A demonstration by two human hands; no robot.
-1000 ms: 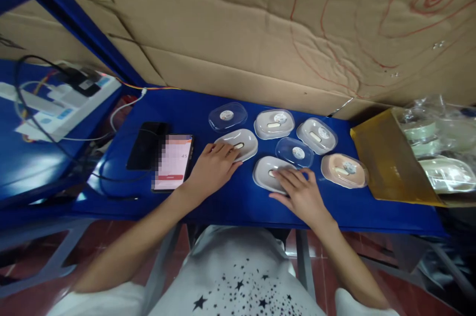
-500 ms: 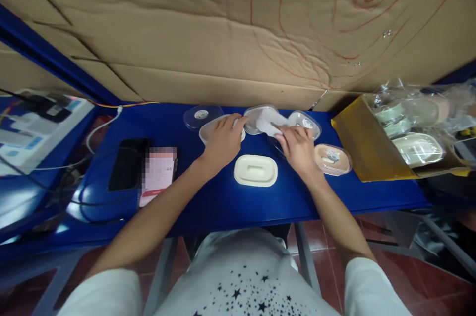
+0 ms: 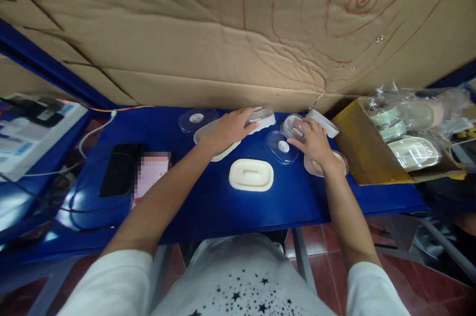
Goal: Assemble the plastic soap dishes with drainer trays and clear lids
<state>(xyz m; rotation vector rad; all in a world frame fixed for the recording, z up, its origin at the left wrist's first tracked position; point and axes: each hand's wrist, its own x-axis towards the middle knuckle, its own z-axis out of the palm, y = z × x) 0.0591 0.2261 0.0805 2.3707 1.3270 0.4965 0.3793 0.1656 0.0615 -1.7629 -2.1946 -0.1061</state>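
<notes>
My left hand (image 3: 236, 127) reaches over a clear container with a white rim (image 3: 263, 120) at the back of the blue table, its fingers apart on or just above it. A cream container (image 3: 203, 132) lies partly under that hand and wrist. My right hand (image 3: 313, 138) has its fingers spread over a clear oval container (image 3: 292, 125); whether they press on it is hard to tell. Beside it are a clear lid with a round label (image 3: 273, 146) and a white piece (image 3: 323, 123). A cream oval lid (image 3: 251, 175) lies nearest me.
Another clear lid (image 3: 188, 120) lies at the back left. A pinkish container (image 3: 316, 166) sits under my right wrist. On the right stands a cardboard box (image 3: 355, 150) of wrapped containers. Phone (image 3: 150, 174), black object (image 3: 121, 169) and cables are on the left.
My left hand has moved right, onto the clear container. My right hand has shifted right, away from the white piece it was touching, which now lies farther right. The labelled clear lid is uncovered.
</notes>
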